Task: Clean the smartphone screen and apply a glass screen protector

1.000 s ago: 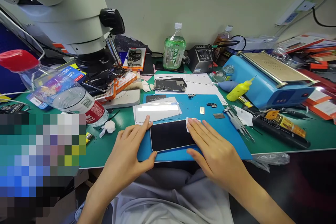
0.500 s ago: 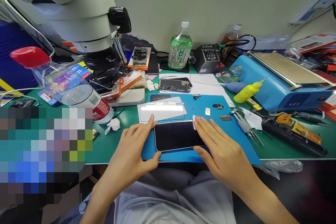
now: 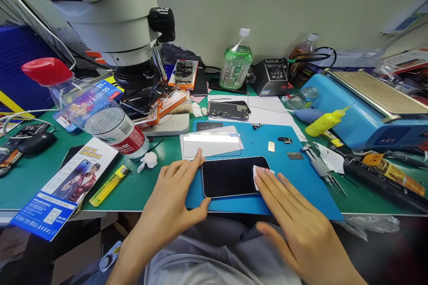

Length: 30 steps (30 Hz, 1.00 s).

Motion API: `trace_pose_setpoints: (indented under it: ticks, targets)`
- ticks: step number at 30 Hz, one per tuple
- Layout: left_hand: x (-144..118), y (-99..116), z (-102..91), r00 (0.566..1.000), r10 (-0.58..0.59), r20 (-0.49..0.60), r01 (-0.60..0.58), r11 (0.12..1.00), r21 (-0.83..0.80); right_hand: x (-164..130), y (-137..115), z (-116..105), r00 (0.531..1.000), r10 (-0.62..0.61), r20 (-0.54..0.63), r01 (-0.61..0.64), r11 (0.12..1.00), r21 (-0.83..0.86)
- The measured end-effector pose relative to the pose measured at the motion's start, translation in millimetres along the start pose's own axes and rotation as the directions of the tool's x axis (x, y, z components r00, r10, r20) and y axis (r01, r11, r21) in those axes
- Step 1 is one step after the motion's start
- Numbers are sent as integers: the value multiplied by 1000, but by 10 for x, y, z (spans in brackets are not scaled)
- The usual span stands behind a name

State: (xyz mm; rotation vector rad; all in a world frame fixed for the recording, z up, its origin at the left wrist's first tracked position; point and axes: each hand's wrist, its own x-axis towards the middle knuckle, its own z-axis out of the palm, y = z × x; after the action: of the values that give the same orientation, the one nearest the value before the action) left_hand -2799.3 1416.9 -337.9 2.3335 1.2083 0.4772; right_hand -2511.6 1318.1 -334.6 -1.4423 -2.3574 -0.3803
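A smartphone with a dark screen lies flat on the blue mat. My left hand steadies its left end, the index finger near the far corner and the thumb at the near corner. Under the fingertips of my right hand, a folded white wipe is pressed onto the right part of the screen. That hand's fingers lie together, its thumb apart and blurred. Just behind the phone lies a clear glass screen protector with a dark outline, over a white sheet.
A microscope and a red-capped bottle stand left. Near the front edge lie a printed packet and a yellow lighter. Small phone parts dot the mat. Calipers and a black tool lie right.
My right hand has slid the wipe from the screen's far edge toward me, and its thumb has swung away from the phone. My left hand keeps its place. The view has shifted slightly.
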Motion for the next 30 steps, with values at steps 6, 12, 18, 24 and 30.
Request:
trace_pose_setpoints:
  ticks: [6,12,18,24,30]
  targets:
    - [14,-15,11,999,32,-18,-32,999,14,100,-7,28,1000,-4,-7,4,999,-46]
    - [13,-15,17,999,37,-29,-36,999,32,76,-122,-11,1000,-6,8,7,1000,-24]
    - [-9,-26,17,998,43,-34,-41,998,40,214,-107,33,1000,-3,8,4,999,-38]
    - [0,-33,33,998,48,-42,-46,998,38,168,-183,25,999,-29,19,29,1000,-10]
    - [21,-17,18,999,46,-28,-46,999,23,292,-193,70,999,-38,13,38,999,-18]
